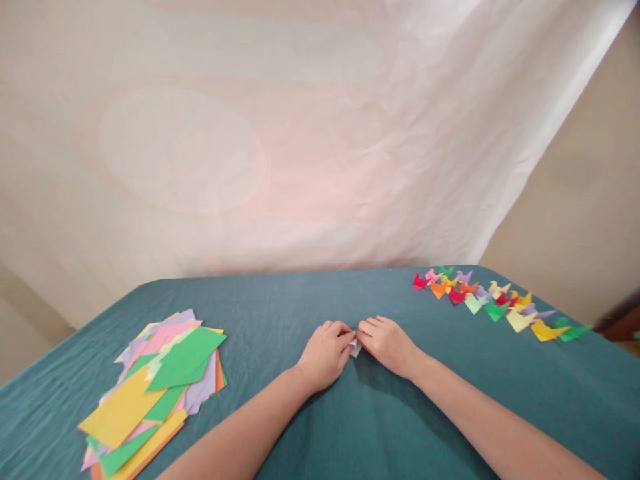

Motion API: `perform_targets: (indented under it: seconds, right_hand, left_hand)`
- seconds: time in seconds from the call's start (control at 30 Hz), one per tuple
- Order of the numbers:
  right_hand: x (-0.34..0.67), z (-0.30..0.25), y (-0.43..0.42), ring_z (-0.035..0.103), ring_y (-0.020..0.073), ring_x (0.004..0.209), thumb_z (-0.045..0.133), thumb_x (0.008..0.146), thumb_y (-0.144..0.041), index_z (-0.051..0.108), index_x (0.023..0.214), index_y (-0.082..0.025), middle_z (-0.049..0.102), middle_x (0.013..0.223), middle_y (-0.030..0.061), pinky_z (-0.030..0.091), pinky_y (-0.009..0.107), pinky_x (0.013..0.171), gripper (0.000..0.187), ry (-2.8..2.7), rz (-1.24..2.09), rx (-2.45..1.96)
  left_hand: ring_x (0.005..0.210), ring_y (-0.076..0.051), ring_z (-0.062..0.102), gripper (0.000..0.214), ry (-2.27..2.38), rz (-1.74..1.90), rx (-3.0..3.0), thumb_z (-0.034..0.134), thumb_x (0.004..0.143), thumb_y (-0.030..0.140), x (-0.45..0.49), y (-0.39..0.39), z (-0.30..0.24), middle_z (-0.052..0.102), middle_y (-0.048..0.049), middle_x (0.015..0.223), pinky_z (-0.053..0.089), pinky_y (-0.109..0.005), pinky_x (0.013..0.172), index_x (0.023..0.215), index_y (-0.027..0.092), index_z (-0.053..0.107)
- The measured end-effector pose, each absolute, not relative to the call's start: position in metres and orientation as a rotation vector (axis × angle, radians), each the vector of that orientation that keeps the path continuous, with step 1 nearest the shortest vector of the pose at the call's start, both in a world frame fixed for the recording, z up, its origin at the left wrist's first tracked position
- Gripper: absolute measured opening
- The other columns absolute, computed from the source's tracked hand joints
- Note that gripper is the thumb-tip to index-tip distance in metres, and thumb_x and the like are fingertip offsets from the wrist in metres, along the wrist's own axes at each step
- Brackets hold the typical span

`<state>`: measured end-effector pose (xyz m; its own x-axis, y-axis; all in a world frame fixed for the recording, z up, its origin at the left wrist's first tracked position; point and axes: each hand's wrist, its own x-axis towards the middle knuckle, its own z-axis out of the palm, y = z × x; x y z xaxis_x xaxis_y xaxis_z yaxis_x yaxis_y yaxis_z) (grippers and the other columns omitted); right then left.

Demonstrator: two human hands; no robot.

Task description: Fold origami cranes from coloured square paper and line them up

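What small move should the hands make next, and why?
I'd probably press the fold of the small pale paper a little firmer. The left hand and right hand both grip it, and its visible part looks folded, so a sharper crease may help it hold shape. Fingers hide the rest, so I can't tell which fold it is.

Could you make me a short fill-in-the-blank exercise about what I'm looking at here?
1. The left hand and the right hand hold a small folded piece of pale ____.
2. The pile of loose paper sheets lies nearer the ____ hand than the other.
3. The group of folded paper birds lies toward the table's ____ side.
4. The leftmost bird in that group is ____.

Missing words: paper; left; right; red.
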<state>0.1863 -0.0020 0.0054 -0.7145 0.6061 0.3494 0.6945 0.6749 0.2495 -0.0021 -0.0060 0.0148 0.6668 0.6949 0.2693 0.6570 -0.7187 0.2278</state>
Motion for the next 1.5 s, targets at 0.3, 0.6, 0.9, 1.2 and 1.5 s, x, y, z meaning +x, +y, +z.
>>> perform_targets:
  seconds: [0.3,0.6,0.9,1.2,1.5]
  right_hand:
    - [0.188,0.008,0.003,0.047,0.0164,0.071,0.041,0.091,-0.014,0.057,0.075,-0.014,0.054,0.076,0.0037,0.032,0.030,0.064,0.023,-2.697,-0.592,-0.963]
    - [0.188,0.008,0.000,0.049,0.0165,0.072,0.043,0.090,-0.014,0.059,0.076,-0.015,0.055,0.077,0.0036,0.033,0.030,0.064,0.021,-2.704,-0.566,-1.019]
    - [0.186,0.017,-0.015,0.051,0.0172,0.077,0.044,0.090,-0.014,0.061,0.090,-0.015,0.055,0.084,0.0043,0.037,0.030,0.066,0.017,-2.736,-0.523,-1.138]
    - [0.192,0.014,-0.018,0.048,0.0167,0.079,0.040,0.091,-0.014,0.060,0.101,-0.016,0.054,0.087,0.0052,0.037,0.030,0.069,0.022,-2.689,-0.380,-1.132]
    - [0.193,0.017,-0.020,0.046,0.0155,0.080,0.039,0.092,-0.016,0.064,0.093,-0.019,0.054,0.089,0.0039,0.036,0.028,0.071,0.025,-2.657,-0.172,-1.152]
  left_hand:
    - [0.093,-0.019,0.050,0.025,1.117,0.538,2.754,0.039,0.089,0.020,-0.001,-0.006,0.014,0.055,-0.0060,0.104,0.040,-0.034,0.085,0.103,0.020,0.060]
    - [0.093,-0.019,0.049,0.025,1.103,0.525,2.760,0.040,0.089,0.021,-0.002,-0.006,0.015,0.054,-0.0056,0.105,0.040,-0.034,0.085,0.106,0.021,0.059]
    - [0.097,-0.021,0.047,0.032,1.109,0.480,2.787,0.041,0.083,0.015,-0.002,-0.009,0.017,0.053,-0.0056,0.109,0.039,-0.035,0.086,0.111,0.021,0.055]
    - [0.101,-0.022,0.045,0.036,1.091,0.429,2.810,0.043,0.079,0.015,-0.005,-0.013,0.022,0.051,-0.0056,0.111,0.038,-0.037,0.088,0.113,0.022,0.053]
    - [0.101,-0.022,0.044,0.036,1.077,0.402,2.811,0.041,0.079,0.013,-0.006,-0.011,0.024,0.051,-0.0041,0.111,0.037,-0.036,0.087,0.111,0.023,0.053]
